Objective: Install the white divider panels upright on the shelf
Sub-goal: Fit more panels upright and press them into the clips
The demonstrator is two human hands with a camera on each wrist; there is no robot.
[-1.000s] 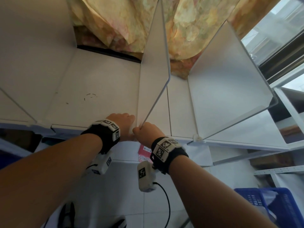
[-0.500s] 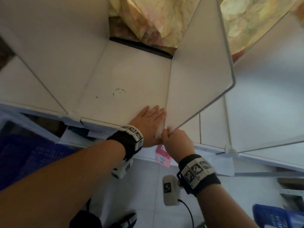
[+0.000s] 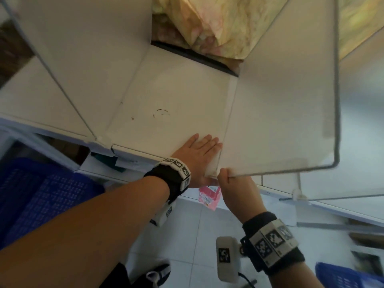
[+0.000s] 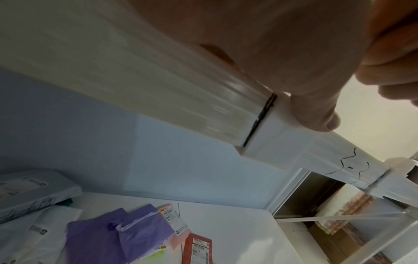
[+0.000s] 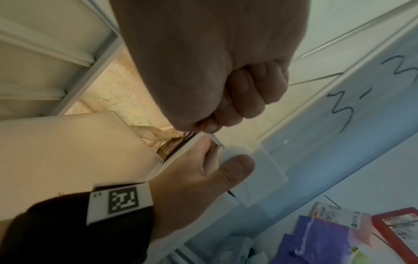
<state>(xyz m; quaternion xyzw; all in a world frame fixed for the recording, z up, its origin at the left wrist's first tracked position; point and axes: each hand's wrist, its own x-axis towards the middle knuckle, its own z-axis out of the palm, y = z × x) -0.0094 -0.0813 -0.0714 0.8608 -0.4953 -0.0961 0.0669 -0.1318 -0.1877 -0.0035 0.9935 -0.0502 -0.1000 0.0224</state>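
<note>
A white divider panel [image 3: 280, 121] with a thin wire rim stands upright on the white shelf [image 3: 166, 96]. My right hand [image 3: 230, 183] grips its lower front corner at the shelf's front edge, and in the right wrist view its fingers [image 5: 244, 100] are curled round the wire. My left hand [image 3: 199, 150] lies flat on the shelf just left of the panel, fingers straight. Its thumb [image 5: 235, 166] presses a white clip [image 5: 260, 178] on the shelf's front lip, which also shows as the clip [image 4: 271, 135] in the left wrist view.
Another divider [image 3: 83, 48] stands to the left and one [image 3: 363, 142] to the right, held by a front clip [image 3: 297, 193]. A floral curtain [image 3: 218, 28] hangs behind. Below lie a pink packet [image 3: 208, 196], purple packets [image 4: 126, 235], and blue crates [image 3: 41, 194] [image 3: 342, 275].
My left hand has gone from curled at the shelf edge to flat on the shelf. My right hand keeps hold of the panel's lower corner. The head view has moved closer and leftward.
</note>
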